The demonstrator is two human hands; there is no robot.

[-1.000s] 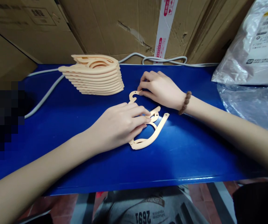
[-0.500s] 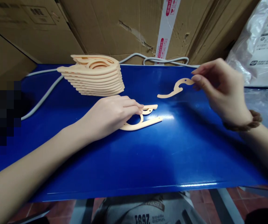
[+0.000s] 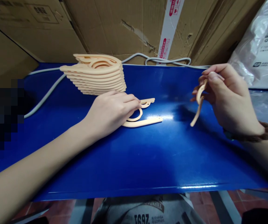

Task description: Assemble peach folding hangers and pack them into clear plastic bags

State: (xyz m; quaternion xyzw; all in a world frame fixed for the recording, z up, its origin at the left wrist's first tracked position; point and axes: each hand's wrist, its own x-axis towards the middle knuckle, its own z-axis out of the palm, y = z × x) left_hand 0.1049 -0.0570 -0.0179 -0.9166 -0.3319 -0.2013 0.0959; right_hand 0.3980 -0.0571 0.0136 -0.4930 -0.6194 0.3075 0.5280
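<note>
On the blue table (image 3: 148, 155), my left hand (image 3: 115, 109) has its fingers closed over a peach plastic folding hanger (image 3: 145, 122), whose curved arm and ring show to the right of the fingers. Part of it is hidden under the hand. My right hand (image 3: 227, 93), raised at the right, pinches a thin S-shaped hanger hook (image 3: 198, 107) of the same colour between thumb and fingers. The hook hangs down above the table, apart from the hanger. Behind my left hand stands a neat stack of matching folded hangers (image 3: 98, 77).
Cardboard boxes (image 3: 110, 34) form a wall along the back edge. A white cable (image 3: 47, 93) runs behind the stack and along that wall. At the right sits a plastic-wrapped package (image 3: 262, 59), with clear film (image 3: 266, 102) in front of it.
My right hand has turned the hook from lying sideways to pointing down towards me, moving slightly right. My left hand stays on the hanger, nearly still; the view has shifted a little.
</note>
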